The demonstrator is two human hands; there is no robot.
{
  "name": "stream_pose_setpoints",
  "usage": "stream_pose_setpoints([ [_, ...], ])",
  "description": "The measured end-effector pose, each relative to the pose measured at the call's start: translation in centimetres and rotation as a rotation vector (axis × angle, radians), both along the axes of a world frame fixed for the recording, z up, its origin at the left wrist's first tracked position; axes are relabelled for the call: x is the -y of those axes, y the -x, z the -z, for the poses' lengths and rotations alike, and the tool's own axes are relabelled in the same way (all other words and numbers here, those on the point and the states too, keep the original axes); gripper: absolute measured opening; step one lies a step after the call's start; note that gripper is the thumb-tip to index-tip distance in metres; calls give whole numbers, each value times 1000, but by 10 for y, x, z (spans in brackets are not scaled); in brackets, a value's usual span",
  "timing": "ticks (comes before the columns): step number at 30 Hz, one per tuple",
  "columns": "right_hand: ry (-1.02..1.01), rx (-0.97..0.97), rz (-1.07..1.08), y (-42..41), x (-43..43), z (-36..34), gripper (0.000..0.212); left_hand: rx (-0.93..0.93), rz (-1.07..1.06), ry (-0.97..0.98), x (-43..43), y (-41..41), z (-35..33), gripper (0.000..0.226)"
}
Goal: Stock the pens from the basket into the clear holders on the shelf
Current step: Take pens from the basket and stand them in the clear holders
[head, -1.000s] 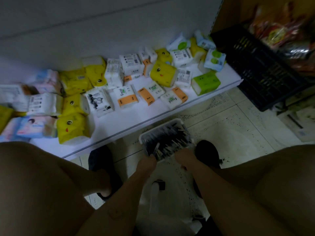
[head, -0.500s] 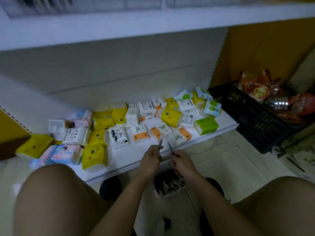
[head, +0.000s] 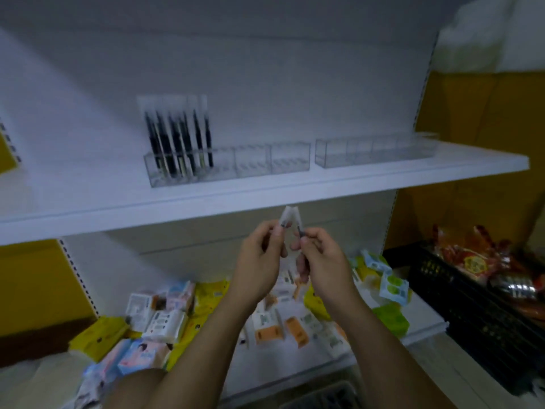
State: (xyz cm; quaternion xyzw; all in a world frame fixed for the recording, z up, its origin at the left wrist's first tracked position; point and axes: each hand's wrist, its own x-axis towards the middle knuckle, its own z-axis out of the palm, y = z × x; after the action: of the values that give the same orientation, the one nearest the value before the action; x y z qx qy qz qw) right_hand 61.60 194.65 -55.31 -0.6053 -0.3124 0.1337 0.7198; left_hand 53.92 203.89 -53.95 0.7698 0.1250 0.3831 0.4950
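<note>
Pens [head: 177, 143] in left holder [head: 227, 165]; second holder [head: 374, 152] right, on shelf [head: 265, 190].

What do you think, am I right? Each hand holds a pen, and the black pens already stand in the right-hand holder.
Not quite. The head view shows the black pens standing in the left holder; the right holder looks empty. The left hand and right hand do each hold a pen.

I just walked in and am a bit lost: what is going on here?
A person's left hand and right hand each pinch a clear-wrapped dark pen just below the white shelf. Up there, the left clear plastic holder has black pens standing in one end compartment; the right clear plastic holder looks empty.
</note>
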Motion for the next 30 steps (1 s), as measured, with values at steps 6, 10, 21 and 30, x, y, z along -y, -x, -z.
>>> stream_pose_setpoints([
  [6,-101,167,-12,6,-16,-56,28,100,-24,-23,-18,10,-59,15],
  [10,-142,171,-5,10,-28,-94,23,108,-69,-128,-32,15,-99,18],
  [21,-116,482,44,-4,-63,-182,11,175,-47,-167,-68,32,-186,22],
  [30,-90,566,34,-24,-110,-215,12,133,-268,-336,-106,33,-222,26],
])
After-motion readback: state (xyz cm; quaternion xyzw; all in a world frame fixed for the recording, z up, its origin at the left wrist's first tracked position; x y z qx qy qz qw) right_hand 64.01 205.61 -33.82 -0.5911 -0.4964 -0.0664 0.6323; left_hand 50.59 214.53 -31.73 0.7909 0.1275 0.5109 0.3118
